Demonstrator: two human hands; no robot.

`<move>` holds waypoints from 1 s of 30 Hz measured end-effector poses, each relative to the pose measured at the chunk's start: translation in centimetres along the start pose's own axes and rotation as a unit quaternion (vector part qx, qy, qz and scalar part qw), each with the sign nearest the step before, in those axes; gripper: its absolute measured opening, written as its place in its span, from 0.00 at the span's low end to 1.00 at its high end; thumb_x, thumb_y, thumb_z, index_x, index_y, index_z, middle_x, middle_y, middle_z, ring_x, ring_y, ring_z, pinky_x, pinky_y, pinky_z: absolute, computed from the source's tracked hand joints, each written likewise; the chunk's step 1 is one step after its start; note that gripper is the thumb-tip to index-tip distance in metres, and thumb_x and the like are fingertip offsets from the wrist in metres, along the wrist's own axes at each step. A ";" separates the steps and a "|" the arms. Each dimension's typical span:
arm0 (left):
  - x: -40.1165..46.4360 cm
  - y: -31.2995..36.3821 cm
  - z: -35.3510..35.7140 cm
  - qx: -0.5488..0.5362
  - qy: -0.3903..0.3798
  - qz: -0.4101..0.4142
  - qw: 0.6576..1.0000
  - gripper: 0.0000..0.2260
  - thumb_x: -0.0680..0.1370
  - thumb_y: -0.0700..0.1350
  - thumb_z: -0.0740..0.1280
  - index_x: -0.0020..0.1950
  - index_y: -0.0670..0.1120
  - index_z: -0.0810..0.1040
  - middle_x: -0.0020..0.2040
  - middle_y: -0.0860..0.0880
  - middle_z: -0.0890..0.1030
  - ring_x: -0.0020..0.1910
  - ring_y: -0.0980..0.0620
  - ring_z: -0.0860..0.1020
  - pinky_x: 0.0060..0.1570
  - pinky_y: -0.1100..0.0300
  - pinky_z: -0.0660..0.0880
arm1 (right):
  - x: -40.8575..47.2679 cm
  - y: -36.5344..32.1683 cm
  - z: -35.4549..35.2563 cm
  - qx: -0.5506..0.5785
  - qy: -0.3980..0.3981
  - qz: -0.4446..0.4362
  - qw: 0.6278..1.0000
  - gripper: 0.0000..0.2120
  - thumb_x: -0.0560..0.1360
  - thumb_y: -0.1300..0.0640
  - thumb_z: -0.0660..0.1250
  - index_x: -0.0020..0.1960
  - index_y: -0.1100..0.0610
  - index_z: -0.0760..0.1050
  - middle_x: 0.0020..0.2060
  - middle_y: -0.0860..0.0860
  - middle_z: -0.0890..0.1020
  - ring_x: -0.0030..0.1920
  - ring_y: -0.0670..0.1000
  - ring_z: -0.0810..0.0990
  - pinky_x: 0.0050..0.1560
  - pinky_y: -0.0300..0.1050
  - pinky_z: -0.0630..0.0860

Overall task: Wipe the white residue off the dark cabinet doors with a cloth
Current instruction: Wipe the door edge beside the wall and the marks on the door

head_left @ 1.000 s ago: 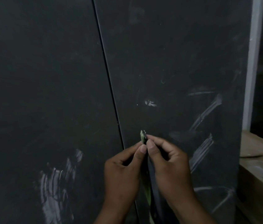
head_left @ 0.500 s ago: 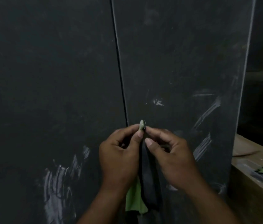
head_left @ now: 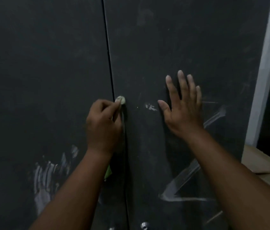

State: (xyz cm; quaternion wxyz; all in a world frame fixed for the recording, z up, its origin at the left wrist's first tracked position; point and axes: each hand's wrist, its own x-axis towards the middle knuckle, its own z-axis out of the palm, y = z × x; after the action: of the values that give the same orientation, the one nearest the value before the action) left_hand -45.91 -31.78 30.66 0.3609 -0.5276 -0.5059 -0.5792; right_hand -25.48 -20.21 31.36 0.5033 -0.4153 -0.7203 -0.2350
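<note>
Pinching a wad of cloth point(head_left: 121, 100) between thumb and curled fingers, the left hand point(head_left: 103, 125) is sitting at the centre of the frame, holding the pale tip of the cloth against the dark gap point(head_left: 110, 63) between the two cabinet doors. A green part of the same cloth is hanging below the left wrist, just left of the gap in the lower middle of the frame; most of the cloth is hidden behind the hand and forearm.

The right hand point(head_left: 183, 112) is lying flat on the right door point(head_left: 189, 39), right of centre, fingers straight and slightly spread, holding nothing. A small white smear point(head_left: 150, 107) is showing just left of its thumb, between the two hands.

White residue is showing in several places. On the left door point(head_left: 39, 55), a patch of vertical streaks point(head_left: 48, 176) is sitting at the lower left of the frame. On the right door, broad diagonal strokes point(head_left: 180, 181) are running from the lower middle up toward the right, partly behind the right forearm.

A pale upright frame strip point(head_left: 266, 63) is bordering the right door at the right edge of the frame, and a light brown surface point(head_left: 261, 165) is showing at the lower right. A small shiny metal fitting point(head_left: 144, 225) is sitting on the right door at the bottom edge.
</note>
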 end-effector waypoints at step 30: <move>-0.2 6.6 6.9 0.044 0.063 -0.037 0.996 0.03 0.79 0.37 0.74 0.49 0.40 0.88 0.41 0.44 0.79 0.38 0.50 0.77 0.38 0.62 0.72 | 0.8 6.1 4.3 0.016 0.154 -0.090 0.984 0.38 0.79 0.31 0.58 0.82 0.50 0.61 0.81 0.58 0.60 0.81 0.62 0.57 0.78 0.58 0.51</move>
State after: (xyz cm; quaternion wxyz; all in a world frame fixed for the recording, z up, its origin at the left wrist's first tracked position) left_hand -37.93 -26.63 31.38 0.3931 -0.4548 -0.5262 -0.6015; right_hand -22.74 -13.39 29.95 0.5918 -0.2997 -0.6722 -0.3286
